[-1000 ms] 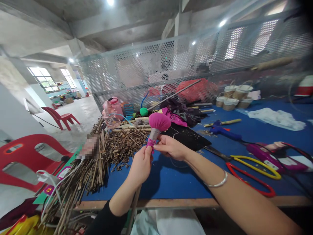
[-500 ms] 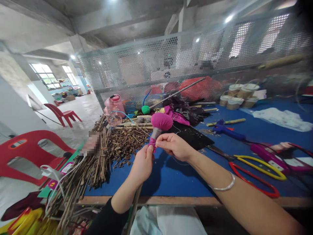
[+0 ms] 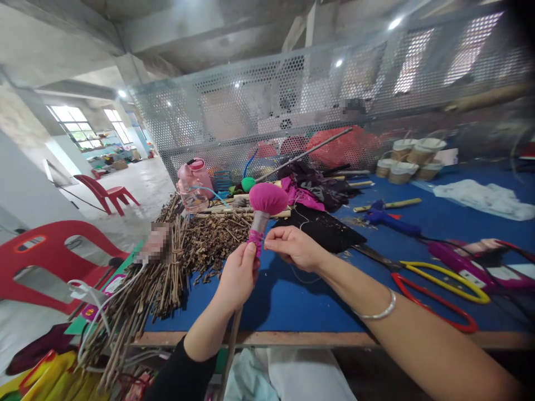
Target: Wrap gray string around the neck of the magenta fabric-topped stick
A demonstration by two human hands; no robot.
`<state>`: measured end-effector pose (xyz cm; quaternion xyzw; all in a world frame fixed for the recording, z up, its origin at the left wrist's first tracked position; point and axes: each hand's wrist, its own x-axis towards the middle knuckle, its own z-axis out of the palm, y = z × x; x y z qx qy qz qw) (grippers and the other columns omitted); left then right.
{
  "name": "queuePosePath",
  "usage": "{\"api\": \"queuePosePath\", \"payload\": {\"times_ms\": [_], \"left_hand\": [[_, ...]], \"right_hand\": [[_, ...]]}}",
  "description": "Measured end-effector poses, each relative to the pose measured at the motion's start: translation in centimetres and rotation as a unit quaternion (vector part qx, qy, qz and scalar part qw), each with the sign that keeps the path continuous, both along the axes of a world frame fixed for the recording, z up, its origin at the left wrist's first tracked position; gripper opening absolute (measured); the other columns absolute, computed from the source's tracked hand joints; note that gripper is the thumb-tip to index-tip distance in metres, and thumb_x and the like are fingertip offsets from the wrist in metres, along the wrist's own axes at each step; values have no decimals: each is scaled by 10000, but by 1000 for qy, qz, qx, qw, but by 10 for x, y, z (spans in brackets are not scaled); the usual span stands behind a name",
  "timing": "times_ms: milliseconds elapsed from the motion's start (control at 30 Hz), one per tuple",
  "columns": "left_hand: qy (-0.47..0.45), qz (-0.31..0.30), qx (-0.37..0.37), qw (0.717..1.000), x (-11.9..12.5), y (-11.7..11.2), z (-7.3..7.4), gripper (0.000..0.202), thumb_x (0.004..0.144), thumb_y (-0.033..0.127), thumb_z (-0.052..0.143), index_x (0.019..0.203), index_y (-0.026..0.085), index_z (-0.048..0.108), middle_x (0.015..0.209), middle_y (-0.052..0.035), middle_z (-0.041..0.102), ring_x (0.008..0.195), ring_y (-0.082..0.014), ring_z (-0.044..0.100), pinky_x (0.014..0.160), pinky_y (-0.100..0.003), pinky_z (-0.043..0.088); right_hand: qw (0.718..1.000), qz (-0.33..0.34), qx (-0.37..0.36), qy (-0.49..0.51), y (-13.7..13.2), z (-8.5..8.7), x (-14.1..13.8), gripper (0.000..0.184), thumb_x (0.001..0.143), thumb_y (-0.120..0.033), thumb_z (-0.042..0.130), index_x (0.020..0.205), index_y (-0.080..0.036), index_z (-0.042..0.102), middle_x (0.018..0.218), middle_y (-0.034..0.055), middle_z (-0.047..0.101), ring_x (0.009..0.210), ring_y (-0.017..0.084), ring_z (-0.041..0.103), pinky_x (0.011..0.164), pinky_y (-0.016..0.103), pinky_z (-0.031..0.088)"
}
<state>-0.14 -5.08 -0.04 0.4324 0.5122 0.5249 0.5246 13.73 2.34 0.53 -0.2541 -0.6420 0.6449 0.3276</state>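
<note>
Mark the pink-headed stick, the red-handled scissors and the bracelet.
pink-headed stick (image 3: 267, 199), head view, on the pink cloth head.
red-handled scissors (image 3: 472, 327), head view, far end of the red handle loop.
bracelet (image 3: 378, 313), head view, middle of the metal band.

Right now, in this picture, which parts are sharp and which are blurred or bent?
Head view: the left hand, right hand and pink padded head are sharp; the mesh screen curves from lens distortion and blurs toward the right; ceiling lamps glare.

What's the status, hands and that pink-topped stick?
Left hand gripping the stick below its pink wrapping. Right hand pinched shut beside that wrapping. Stick upright over the table, pink head up. Nothing between the hands.
</note>
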Motion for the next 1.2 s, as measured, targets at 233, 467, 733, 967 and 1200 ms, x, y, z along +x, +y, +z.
{"api": "queuePosePath", "payload": {"times_ms": [233,467,733,967,1200], "left_hand": [[-150,-150,-67,975,-5,-4,13,370,786,557,476,758,196,398,511,107,233,357,-13,126,324,-111,135],[-169,-212,-139,952,-12,5,-1,405,799,571,425,723,173,445,485,71,330,339,-44,268,319,-151,255],[212,134,128,960,15,-16,1,435,755,364,605,1153,213,515,1079,-117,597,881,-224,595,669,-265,433],[284,165,168,929,15,-10,-2,177,810,295,533,942,211,618,833,-77,619,719,-191,554,625,-245,367],[77,31,63,995,-5,-18,16,347,820,512,447,717,182,481,504,67,328,392,-60,258,381,-171,195]], "right_hand": [[997,33,-33,56,2,-4,1,352,659,-403,707,828,-161,516,431,-111,357,330,25,201,313,174,139],[995,83,-43,33,4,-5,3,348,692,-375,689,893,-149,517,431,-118,336,324,20,183,309,174,130],[1000,7,-1,17,-6,3,-6,319,704,-366,666,865,-149,497,434,-110,357,315,31,234,316,197,135],[999,-32,38,6,-8,3,-9,300,726,-377,639,866,-137,526,446,-103,338,371,43,234,381,216,146],[993,-44,112,-11,-20,22,-3,318,719,-440,629,678,-137,540,504,-67,371,457,54,276,441,216,203]]}}
